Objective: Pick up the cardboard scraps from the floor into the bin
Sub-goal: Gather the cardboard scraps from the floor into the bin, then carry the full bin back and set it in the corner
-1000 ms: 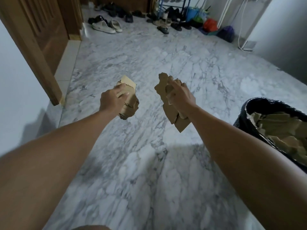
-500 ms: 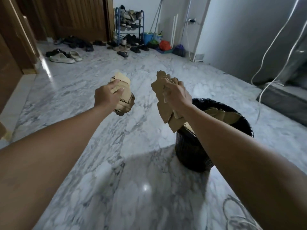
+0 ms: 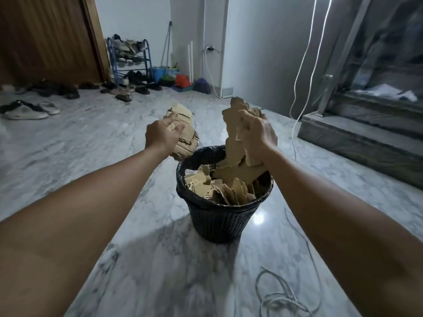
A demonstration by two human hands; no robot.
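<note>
Both hands clamp their fingers on cardboard scraps, the right hand point(image 3: 256, 133) above the nearly full bin point(image 3: 219, 216), the left hand point(image 3: 161, 136) beside the rim, where released scraps may spill onto the floor point(image 3: 80, 156).

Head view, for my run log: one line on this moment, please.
left hand: holds brown cardboard scraps | right hand: holds torn cardboard pieces | black mesh bin: nearly full

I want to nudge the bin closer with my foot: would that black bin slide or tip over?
The black bin looks like thin plastic mesh, and it holds only cardboard scraps, so it is probably light and would slide easily on the glossy marble floor. It narrows toward its base and is filled to the rim, so a high push might tip it.
</note>
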